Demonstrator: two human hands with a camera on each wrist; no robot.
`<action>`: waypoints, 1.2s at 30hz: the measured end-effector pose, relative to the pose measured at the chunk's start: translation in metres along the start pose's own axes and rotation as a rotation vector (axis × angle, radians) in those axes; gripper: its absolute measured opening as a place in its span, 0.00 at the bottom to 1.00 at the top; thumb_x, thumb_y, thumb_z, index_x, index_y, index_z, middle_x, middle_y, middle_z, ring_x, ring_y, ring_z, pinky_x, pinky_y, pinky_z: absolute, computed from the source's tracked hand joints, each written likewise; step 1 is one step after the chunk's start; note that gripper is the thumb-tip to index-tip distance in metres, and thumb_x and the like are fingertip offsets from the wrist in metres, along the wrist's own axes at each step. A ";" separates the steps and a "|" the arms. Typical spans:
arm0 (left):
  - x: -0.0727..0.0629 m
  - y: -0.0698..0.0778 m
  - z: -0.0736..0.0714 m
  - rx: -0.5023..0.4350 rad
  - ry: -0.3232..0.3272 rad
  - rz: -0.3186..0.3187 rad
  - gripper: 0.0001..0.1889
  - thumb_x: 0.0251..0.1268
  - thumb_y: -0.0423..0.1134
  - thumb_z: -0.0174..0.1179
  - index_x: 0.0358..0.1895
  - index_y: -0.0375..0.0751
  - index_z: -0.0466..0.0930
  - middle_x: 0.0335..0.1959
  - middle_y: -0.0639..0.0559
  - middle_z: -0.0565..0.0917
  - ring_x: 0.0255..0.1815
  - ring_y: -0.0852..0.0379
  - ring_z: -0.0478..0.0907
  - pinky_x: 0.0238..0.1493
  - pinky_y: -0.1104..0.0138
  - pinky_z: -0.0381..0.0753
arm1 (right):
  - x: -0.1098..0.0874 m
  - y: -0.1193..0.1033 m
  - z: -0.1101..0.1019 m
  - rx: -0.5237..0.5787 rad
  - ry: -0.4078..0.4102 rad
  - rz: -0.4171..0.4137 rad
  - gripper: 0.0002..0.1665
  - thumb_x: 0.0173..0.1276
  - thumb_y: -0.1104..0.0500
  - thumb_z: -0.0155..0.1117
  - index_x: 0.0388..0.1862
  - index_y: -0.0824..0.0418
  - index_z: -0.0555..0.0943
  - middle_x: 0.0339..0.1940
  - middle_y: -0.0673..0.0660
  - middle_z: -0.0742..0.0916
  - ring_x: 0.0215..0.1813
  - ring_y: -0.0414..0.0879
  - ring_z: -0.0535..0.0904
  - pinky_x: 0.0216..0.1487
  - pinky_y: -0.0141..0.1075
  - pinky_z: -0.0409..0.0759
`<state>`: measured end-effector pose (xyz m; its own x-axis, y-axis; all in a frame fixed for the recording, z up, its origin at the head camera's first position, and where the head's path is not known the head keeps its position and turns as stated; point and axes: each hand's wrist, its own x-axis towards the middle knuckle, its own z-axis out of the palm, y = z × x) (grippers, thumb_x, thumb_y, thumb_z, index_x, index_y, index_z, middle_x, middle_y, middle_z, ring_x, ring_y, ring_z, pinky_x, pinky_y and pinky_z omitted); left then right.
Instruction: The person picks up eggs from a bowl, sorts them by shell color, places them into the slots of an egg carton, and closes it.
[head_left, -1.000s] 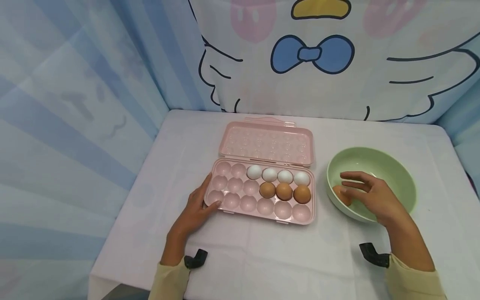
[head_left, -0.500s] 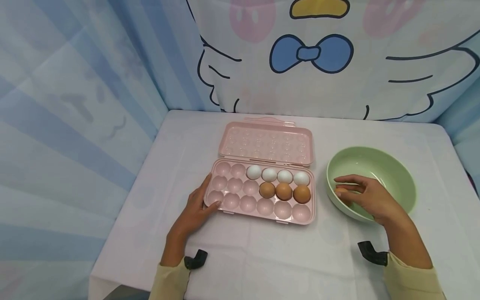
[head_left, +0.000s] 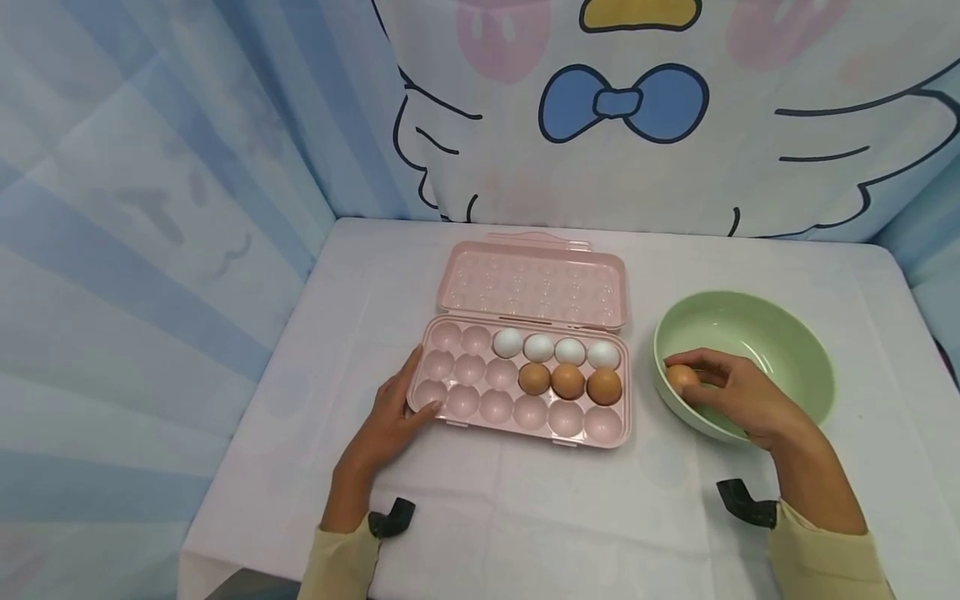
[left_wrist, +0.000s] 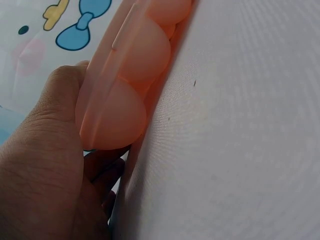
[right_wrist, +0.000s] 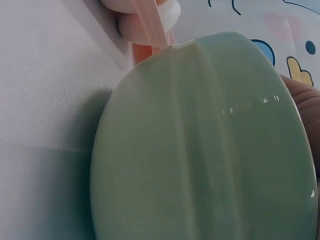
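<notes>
At its left end, my left hand (head_left: pixel 392 408) grips a pink plastic egg carton (head_left: pixel 467 422), thumb over the near corner and fingers along the side. The left wrist view shows those fingers curled below the rounded cups (left_wrist: pixel 119 116). White eggs (head_left: pixel 508 343) fill part of the carton's back row; brown eggs (head_left: pixel 535 379) sit in the right half of the middle row. My right hand (head_left: pixel 738 392) reaches into a green bowl (head_left: pixel 806 358) and holds a brown egg (head_left: pixel 681 377) between thumb and fingers, by the left wall. In the right wrist view, the bowl's outside (right_wrist: pixel 200 145) hides most of this hand.
The carton's lid (head_left: pixel 532 285) lies folded back behind it. All stands on a table with a white cloth (head_left: pixel 525 517). A printed curtain (head_left: pixel 622 183) hangs along the back edge, and a blue striped one (head_left: pixel 150 292) closes off the left side.
My right hand's fingers have closed around the brown egg in the bowl, and the egg has shifted slightly up in the view. The left hand and the carton have stayed put.
</notes>
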<state>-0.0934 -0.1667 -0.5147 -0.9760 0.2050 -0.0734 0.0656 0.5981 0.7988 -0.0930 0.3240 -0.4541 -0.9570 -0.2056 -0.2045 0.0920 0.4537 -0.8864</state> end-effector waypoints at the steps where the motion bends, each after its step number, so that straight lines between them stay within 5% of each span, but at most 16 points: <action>1: 0.000 0.000 0.000 0.001 0.001 0.001 0.48 0.71 0.58 0.63 0.85 0.68 0.42 0.84 0.55 0.54 0.82 0.40 0.46 0.75 0.36 0.47 | 0.000 0.000 0.000 0.006 0.010 -0.001 0.27 0.72 0.62 0.71 0.66 0.71 0.78 0.58 0.56 0.86 0.53 0.29 0.79 0.49 0.24 0.78; 9: 0.001 0.001 0.000 -0.005 -0.004 0.006 0.48 0.71 0.58 0.64 0.85 0.67 0.41 0.84 0.54 0.54 0.82 0.40 0.46 0.75 0.36 0.47 | -0.003 -0.004 0.001 0.031 0.050 0.028 0.34 0.73 0.58 0.71 0.70 0.75 0.73 0.61 0.64 0.83 0.53 0.25 0.78 0.51 0.21 0.76; 18: 0.000 0.002 -0.001 -0.006 -0.006 -0.007 0.49 0.70 0.58 0.64 0.85 0.68 0.41 0.84 0.53 0.54 0.82 0.39 0.45 0.74 0.34 0.48 | -0.005 -0.005 0.002 0.052 0.094 -0.059 0.32 0.69 0.61 0.75 0.67 0.71 0.76 0.52 0.41 0.85 0.54 0.27 0.79 0.49 0.24 0.79; 28: -0.001 0.001 -0.001 0.000 -0.008 -0.004 0.48 0.71 0.59 0.63 0.85 0.70 0.41 0.84 0.55 0.53 0.82 0.40 0.45 0.74 0.34 0.48 | -0.002 -0.004 0.006 0.096 0.111 -0.167 0.30 0.68 0.67 0.73 0.68 0.66 0.76 0.57 0.45 0.83 0.58 0.30 0.79 0.52 0.24 0.79; 36: 0.000 0.000 -0.001 0.002 -0.010 0.002 0.48 0.71 0.59 0.63 0.85 0.69 0.41 0.84 0.54 0.53 0.82 0.40 0.46 0.74 0.35 0.48 | -0.003 -0.004 0.006 0.115 0.130 -0.145 0.34 0.69 0.66 0.73 0.73 0.64 0.74 0.61 0.41 0.81 0.60 0.27 0.77 0.53 0.22 0.77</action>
<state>-0.0931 -0.1673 -0.5137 -0.9737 0.2143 -0.0777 0.0682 0.5992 0.7977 -0.0886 0.3174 -0.4525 -0.9893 -0.1443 -0.0228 -0.0255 0.3240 -0.9457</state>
